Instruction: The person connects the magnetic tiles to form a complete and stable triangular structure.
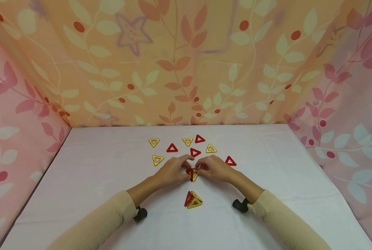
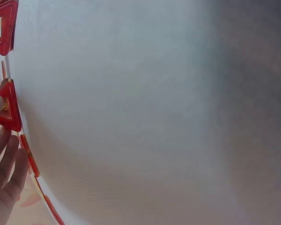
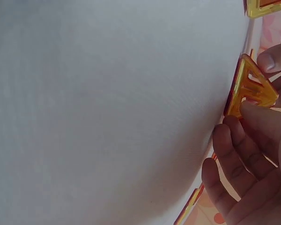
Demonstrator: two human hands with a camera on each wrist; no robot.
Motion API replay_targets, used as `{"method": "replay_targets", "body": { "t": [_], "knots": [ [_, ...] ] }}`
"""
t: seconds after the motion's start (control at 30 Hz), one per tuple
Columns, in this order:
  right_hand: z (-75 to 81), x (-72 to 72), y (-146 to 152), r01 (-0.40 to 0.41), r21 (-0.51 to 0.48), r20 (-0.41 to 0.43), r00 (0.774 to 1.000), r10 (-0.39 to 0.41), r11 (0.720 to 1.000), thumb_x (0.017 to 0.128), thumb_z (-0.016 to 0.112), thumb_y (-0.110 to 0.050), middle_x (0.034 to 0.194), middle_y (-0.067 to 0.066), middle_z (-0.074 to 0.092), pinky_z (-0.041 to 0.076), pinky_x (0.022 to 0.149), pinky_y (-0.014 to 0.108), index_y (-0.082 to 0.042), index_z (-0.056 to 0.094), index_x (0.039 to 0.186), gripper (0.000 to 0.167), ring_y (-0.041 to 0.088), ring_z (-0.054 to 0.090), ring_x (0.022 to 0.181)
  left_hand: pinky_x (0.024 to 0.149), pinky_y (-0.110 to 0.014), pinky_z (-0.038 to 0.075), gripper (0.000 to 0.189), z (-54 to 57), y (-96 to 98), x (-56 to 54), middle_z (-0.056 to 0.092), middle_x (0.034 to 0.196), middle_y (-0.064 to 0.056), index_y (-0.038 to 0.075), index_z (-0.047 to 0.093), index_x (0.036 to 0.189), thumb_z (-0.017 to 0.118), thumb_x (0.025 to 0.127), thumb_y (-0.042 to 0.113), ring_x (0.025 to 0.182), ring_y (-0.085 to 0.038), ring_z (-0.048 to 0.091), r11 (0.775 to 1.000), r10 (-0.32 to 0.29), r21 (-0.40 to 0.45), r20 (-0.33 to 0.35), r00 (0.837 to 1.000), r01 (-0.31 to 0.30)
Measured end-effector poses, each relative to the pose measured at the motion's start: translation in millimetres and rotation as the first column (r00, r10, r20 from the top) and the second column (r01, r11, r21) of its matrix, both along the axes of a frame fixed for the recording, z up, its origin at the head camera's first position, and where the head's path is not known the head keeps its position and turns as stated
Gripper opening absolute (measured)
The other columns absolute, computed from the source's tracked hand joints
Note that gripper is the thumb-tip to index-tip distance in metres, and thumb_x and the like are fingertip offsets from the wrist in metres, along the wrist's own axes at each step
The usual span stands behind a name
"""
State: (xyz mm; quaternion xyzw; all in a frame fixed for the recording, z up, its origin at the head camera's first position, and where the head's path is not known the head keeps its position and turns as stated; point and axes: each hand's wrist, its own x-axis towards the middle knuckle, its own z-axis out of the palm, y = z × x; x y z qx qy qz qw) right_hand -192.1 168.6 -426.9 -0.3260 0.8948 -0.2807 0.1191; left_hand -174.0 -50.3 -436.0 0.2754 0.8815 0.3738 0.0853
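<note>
Between the fingers; red-and-yellow triangles

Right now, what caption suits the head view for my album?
Left hand and right hand grip red and yellow triangles beyond a small pyramid.

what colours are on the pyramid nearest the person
The pyramid shows red and yellow, best in head view.

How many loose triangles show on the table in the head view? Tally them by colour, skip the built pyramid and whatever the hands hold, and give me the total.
Red triangles: 4
Yellow triangles: 4
Total: 8
</note>
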Motion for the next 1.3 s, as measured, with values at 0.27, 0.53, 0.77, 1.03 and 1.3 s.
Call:
{"method": "replay_targets", "body": {
  "t": [0.27, 0.53, 0.77, 1.03, 1.3],
  "knots": [
    [-1.0, 0.3, -1, -0.031, -0.013, 0.008, 0.999, 0.031, 0.999, 0.090, 0.073, -0.011, 0.092, -0.005, 0.071, 0.052, 0.074, 0.025, -0.007, 0.072, 0.111, 0.021, 0.008, 0.059, 0.078, 0.085, -0.031, 0.055, 0.051, 1.8, -0.8, 1.0, 0.071, 0.094, 0.000, 0.008, 0.057, 0.130, 0.078, 0.084, 0.002, 0.089, -0.015, 0.066, 1.000, -0.014, 0.019, 0.024, 1.000, 0.014],
    [-0.7, 0.2, 3, -0.054, -0.038, 0.013, 0.998, 0.054, 0.998, 0.091, 0.071, -0.010, 0.092, -0.005, 0.070, 0.053, 0.074, 0.025, -0.006, 0.071, 0.114, 0.023, 0.008, 0.060, 0.080, 0.086, -0.030, 0.054, 0.049, 1.3, -0.8, 4.3, 0.072, 0.098, 0.002, 0.011, 0.058, 0.130, 0.078, 0.085, 0.005, 0.093, -0.013, 0.066, 1.000, 0.000, -0.020, 0.008, 1.000, 0.000],
    [10.2, -6.6, 20, 0.011, -0.058, 0.003, 1.000, -0.011, 0.998, 0.092, 0.070, -0.011, 0.094, -0.004, 0.069, 0.053, 0.077, 0.028, -0.003, 0.070, 0.115, 0.024, 0.011, 0.061, 0.085, 0.084, -0.030, 0.055, 0.051, -0.2, -2.5, 4.8, 0.070, 0.096, 0.003, 0.012, 0.059, 0.129, 0.080, 0.083, 0.007, 0.090, -0.013, 0.065, 0.999, 0.023, -0.041, -0.003, 1.000, -0.023],
    [20.1, -15.8, 59, 0.122, -0.048, -0.036, 0.992, -0.123, 0.991, 0.092, 0.070, -0.013, 0.100, 0.002, 0.070, 0.053, 0.080, 0.039, -0.001, 0.070, 0.116, 0.027, 0.016, 0.061, 0.090, 0.084, -0.029, 0.054, 0.051, -2.5, -5.0, 3.4, 0.069, 0.098, 0.003, 0.011, 0.058, 0.131, 0.080, 0.084, 0.007, 0.092, -0.013, 0.064, 0.999, 0.003, -0.033, -0.001, 1.000, -0.003],
    [13.0, -19.1, 98, 0.199, -0.051, -0.043, 0.979, -0.201, 0.979, 0.087, 0.073, -0.007, 0.101, 0.009, 0.071, 0.052, 0.078, 0.036, 0.002, 0.069, 0.113, 0.028, 0.022, 0.064, 0.090, 0.083, -0.028, 0.054, 0.051, -2.6, -5.0, 3.3, 0.069, 0.095, 0.005, 0.010, 0.058, 0.131, 0.080, 0.084, 0.009, 0.090, -0.012, 0.064, 1.000, -0.004, -0.019, -0.001, 1.000, 0.004]
  ]
}}
